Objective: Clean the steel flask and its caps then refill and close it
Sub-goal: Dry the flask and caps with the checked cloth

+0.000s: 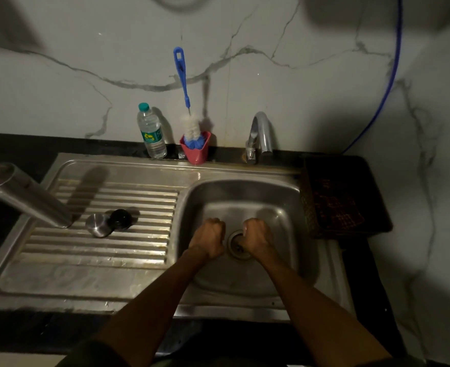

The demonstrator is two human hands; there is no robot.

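The steel flask (25,196) stands at the left end of the ribbed drainboard (107,250), appearing upside down. Beside it lie a steel cap (96,225) and a black inner cap (120,219), touching each other. Both my hands hang over the sink basin (285,207) near the drain (235,245). My left hand (209,238) is curled into a fist and holds nothing. My right hand (255,235) is also curled into a fist with nothing in it. A blue-handled bottle brush (185,96) stands in a red cup (195,149) at the wall.
A clear plastic water bottle (151,132) with a teal cap stands by the wall, left of the red cup. The chrome tap (259,136) rises behind the basin. A dark mesh tray (340,197) sits on the counter to the right.
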